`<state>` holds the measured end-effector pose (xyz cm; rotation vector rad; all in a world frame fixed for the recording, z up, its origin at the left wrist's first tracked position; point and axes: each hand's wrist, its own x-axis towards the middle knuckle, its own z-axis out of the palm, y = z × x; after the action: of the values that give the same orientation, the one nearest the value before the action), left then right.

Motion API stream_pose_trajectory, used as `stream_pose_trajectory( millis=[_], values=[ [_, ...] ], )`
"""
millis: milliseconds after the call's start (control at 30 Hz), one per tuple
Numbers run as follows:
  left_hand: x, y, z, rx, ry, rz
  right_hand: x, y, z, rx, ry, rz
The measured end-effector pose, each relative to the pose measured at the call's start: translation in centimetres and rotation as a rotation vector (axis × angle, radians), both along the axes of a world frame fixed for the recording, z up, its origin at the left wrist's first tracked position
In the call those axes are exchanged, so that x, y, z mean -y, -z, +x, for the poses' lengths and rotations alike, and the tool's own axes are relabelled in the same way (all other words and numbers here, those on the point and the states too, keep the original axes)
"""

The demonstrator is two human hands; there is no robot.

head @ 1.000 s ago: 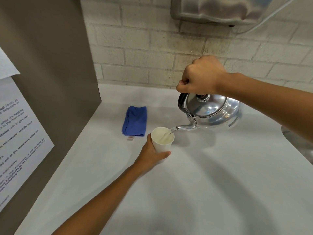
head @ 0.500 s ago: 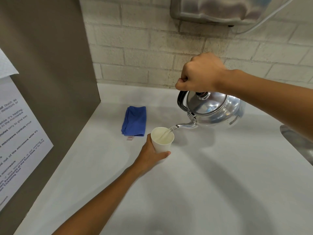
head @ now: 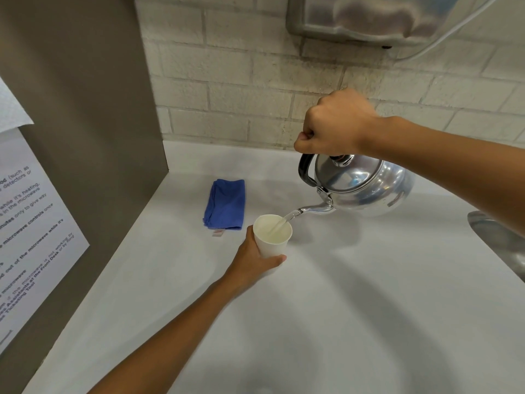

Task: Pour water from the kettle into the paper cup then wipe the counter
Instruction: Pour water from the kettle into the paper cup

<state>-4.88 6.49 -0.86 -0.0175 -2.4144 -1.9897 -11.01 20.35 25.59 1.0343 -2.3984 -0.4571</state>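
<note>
A shiny metal kettle with a black handle hangs tilted above the white counter, its spout pointing left. My right hand is shut on the handle from above. A thin stream of water runs from the spout into a white paper cup standing on the counter. My left hand wraps the cup's lower side. A folded blue cloth lies on the counter just behind and left of the cup.
A brown panel with a printed notice walls off the left side. A brick wall runs along the back, with a metal dispenser mounted above. A steel sink rim shows at the right edge.
The kettle has risen slightly and tipped a little more toward the cup, with water still running. The cup and my left hand have stayed in place.
</note>
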Motion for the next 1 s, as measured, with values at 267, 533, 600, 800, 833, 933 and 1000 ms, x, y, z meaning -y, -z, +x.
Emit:
stream_pose_trajectory(
  millis=[267,533,600,800,833,933,1000],
  values=[
    [0.0,-0.3,0.1,-0.004,-0.01,-0.013,-0.2,-0.2,0.0,0.005,-0.002,0.005],
    [0.1,-0.1,0.0,-0.006,-0.003,-0.012,-0.3,-0.3,-0.1,0.005,0.007,0.016],
    [0.1,0.0,0.0,-0.009,-0.003,-0.011,-0.4,-0.4,0.0,0.001,0.004,0.013],
    [0.1,0.2,-0.1,-0.006,0.007,-0.001,-0.4,-0.1,-0.1,0.007,-0.002,-0.01],
    [0.0,0.2,-0.1,-0.005,0.008,0.0,-0.5,0.0,-0.1,0.008,0.003,-0.019],
    [0.0,0.3,0.0,0.001,0.008,0.017,-0.8,0.5,-0.3,0.036,0.012,-0.076],
    [0.1,0.4,0.0,0.002,0.011,0.033,-1.2,0.9,-0.5,0.065,0.018,-0.122]
  ],
)
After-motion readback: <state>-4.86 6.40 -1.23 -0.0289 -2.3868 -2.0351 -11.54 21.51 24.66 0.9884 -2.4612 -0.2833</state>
